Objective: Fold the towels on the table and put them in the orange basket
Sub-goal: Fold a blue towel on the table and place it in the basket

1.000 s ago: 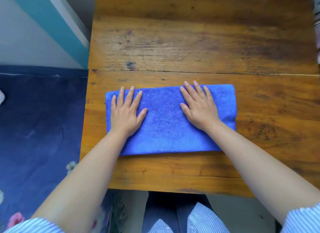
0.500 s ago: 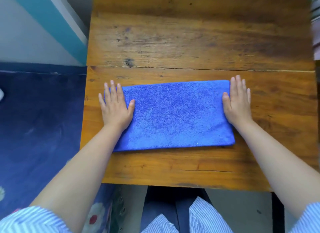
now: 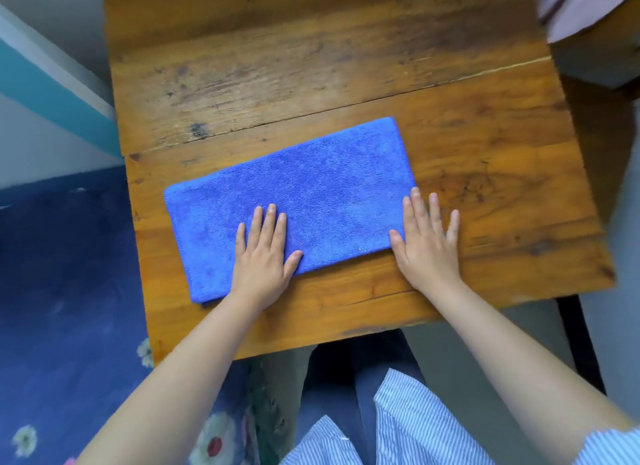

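A blue towel (image 3: 304, 191), folded into a long rectangle, lies flat on the wooden table (image 3: 311, 66), tilted so its right end sits farther from me. My left hand (image 3: 265, 253) presses flat on the towel's near edge, left of its middle, fingers straight. My right hand (image 3: 427, 243) lies flat with spread fingers at the towel's near right corner, partly on the cloth and partly on the wood. The orange basket is not in view.
The table's near edge (image 3: 311, 343) runs just in front of my lap. A dark blue flowered rug (image 3: 69, 291) covers the floor to the left. A pinkish cloth (image 3: 581, 4) shows at the top right corner, beyond the table's right edge.
Both hands have slid from the towel's two short ends to its near edge. The view has tilted, so the towel now lies at an angle.
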